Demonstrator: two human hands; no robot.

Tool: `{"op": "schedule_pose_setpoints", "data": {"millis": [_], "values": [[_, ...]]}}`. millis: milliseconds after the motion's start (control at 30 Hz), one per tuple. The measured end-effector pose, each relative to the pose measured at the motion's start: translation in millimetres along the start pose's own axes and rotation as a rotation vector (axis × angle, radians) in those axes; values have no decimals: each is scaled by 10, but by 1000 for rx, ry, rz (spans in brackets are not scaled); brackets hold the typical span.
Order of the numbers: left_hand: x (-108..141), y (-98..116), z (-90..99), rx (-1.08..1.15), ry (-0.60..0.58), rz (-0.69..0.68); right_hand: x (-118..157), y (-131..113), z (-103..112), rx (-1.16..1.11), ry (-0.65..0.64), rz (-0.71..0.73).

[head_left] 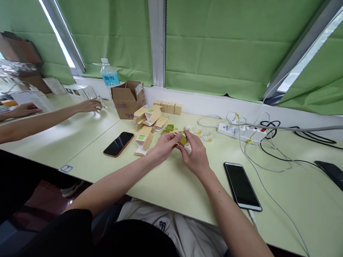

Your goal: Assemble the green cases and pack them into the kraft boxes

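Pinched between the fingertips of 2 hands, left [165, 146] and right [197, 152]: 1 yellow-green piece [183, 139]. Just beyond the hands, green pieces [168, 129]; left of them, opened cartons [144, 136].

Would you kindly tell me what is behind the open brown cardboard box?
Behind the box, a clear bottle with a blue label shows at the upper left; the box partly covers its lower end. Anything else there is hidden.
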State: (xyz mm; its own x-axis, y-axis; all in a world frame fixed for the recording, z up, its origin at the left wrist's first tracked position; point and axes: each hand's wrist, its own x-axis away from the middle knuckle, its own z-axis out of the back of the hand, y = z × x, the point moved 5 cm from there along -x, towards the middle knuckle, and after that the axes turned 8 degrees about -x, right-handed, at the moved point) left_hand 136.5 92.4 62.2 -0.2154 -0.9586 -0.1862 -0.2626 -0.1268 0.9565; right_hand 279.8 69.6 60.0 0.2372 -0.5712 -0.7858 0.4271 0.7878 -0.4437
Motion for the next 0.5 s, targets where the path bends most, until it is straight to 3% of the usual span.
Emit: {"op": "schedule_pose_setpoints", "data": {"millis": [267,500], "values": [[58,-58,69,107,107,32,7,-76,-63,61,-23,116],[31,-27,194,251,274,107,-19,-12,90,49,97,14]]}}
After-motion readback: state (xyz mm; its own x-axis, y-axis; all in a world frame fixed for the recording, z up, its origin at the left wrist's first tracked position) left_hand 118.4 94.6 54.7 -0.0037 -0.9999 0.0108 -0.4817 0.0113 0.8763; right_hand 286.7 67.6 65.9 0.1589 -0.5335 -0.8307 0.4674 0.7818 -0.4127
